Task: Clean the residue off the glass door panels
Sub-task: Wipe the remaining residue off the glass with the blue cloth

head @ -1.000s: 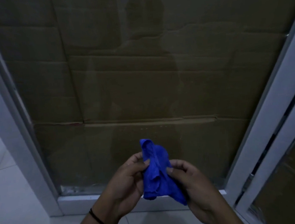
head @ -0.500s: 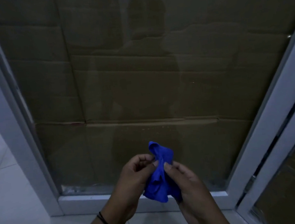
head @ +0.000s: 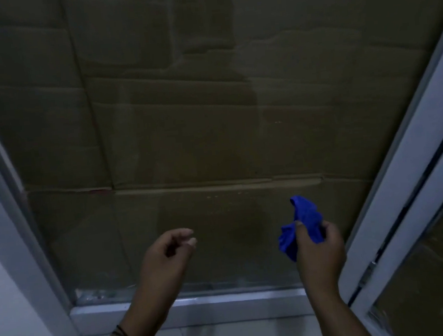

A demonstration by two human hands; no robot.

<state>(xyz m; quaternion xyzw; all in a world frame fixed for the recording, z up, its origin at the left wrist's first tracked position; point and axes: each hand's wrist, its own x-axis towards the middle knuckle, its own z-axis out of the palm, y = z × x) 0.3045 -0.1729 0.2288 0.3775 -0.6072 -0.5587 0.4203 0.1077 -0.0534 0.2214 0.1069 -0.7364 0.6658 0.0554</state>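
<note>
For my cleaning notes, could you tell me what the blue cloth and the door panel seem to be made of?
Blue cloth: soft fabric, probably microfibre; it crumples limply in the right hand.
Door panel: clear glass, glossy; it shows a faint reflection, with brown cardboard behind it.

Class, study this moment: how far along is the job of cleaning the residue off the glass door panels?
Done: little that shows. The blue cloth is bunched in the right hand, apart from the glass panel. In hand: getting ready; the left hand hangs loosely curled, holding nothing. Left: apparently the wiping itself. Whitish residue lies along the panel's bottom edge, and the second panel on the right looks untouched.
</note>
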